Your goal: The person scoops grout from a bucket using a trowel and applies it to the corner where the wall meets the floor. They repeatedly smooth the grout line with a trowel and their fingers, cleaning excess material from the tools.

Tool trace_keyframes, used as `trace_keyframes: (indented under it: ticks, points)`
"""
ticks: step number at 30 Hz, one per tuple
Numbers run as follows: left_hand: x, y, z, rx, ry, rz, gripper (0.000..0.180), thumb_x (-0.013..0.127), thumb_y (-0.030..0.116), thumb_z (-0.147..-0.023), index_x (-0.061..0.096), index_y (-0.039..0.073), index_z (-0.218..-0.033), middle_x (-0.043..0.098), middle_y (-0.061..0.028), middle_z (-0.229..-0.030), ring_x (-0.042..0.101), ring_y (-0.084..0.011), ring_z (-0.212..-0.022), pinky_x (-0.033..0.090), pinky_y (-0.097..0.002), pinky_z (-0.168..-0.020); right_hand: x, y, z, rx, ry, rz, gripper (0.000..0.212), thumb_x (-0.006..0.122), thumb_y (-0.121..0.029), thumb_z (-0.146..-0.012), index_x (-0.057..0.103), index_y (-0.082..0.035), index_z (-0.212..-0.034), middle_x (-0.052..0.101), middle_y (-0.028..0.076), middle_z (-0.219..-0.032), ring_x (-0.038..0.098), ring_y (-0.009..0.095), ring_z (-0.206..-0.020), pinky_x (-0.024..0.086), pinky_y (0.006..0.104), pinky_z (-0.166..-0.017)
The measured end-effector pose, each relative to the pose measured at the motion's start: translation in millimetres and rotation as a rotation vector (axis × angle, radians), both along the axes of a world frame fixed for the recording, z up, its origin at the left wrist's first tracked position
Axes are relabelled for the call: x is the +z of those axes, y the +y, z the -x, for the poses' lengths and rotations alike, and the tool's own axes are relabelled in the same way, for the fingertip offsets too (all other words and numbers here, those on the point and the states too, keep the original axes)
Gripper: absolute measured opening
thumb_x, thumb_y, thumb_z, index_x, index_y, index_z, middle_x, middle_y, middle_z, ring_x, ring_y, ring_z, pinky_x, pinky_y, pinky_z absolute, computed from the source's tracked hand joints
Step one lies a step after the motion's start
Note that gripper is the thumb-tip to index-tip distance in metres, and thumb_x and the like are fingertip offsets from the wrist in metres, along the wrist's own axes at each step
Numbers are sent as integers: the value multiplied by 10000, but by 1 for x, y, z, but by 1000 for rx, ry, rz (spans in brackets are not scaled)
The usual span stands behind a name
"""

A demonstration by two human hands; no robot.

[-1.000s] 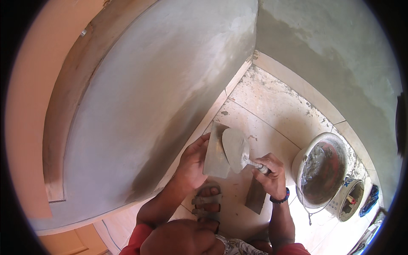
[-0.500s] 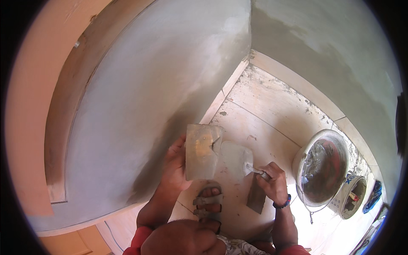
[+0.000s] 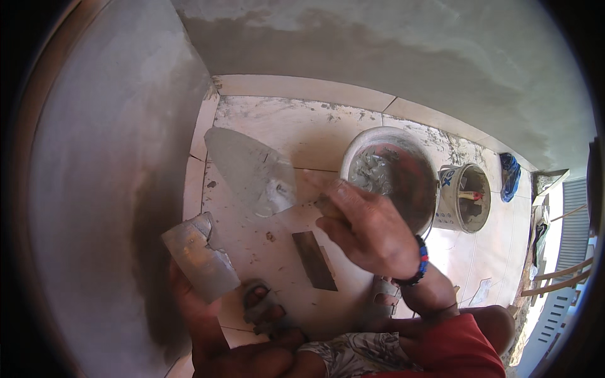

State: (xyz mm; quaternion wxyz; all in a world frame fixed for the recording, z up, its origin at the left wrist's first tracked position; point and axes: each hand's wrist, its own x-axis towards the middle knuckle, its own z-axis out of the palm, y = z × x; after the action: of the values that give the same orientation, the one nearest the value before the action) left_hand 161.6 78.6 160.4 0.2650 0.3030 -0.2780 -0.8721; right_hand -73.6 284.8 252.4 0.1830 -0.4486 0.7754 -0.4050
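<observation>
My right hand (image 3: 372, 230) grips a pointing trowel by its handle, up close and high in view. The trowel's broad grey blade (image 3: 242, 167) points to the far left over the tiles, smeared with a little wet material near its handle end. At the lower left my left hand (image 3: 189, 293) holds a flat rectangular plate (image 3: 201, 258) with a jagged, chipped edge, its fingers partly hidden behind it. Beyond my right hand stands a large bucket (image 3: 354, 143) with grey wet mortar inside; hand and wrist cover part of its near side.
A dark flat board (image 3: 314, 261) lies on the tiled floor between my sandalled feet. Right of the mortar bucket stands a smaller white bucket (image 3: 446, 211) with a red-handled brush in it. A blue bag (image 3: 509, 176) lies by the wall. Damp plastered walls (image 3: 302, 47) rise at left and back.
The view has swung right. My right hand has lifted the trowel away from the plate and closer to the camera, beside the mortar bucket. The plate, still in my left hand, is now tilted.
</observation>
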Motion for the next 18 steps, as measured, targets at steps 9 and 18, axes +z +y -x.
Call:
trace_keyframes:
  ticks: [9,18]
  points:
    - [-5,18,28,-194,138,37,400,500,156,-957,442,19,-1328,572,-124,-1241,604,-245,-1076,525,-410,-885,111,73,97,127,359,-769,470,594,-47,-797,528,-20,-1262,656,206,-979,646,337,-947,516,449,-833]
    - [-17,38,33,-271,81,-48,433,512,92,-952,404,20,-1366,538,-129,-1305,567,-261,-1155,486,-442,-961,64,155,110,-24,472,-927,360,543,-59,-880,572,-85,-1238,661,134,-1113,619,308,-1042,468,438,-942]
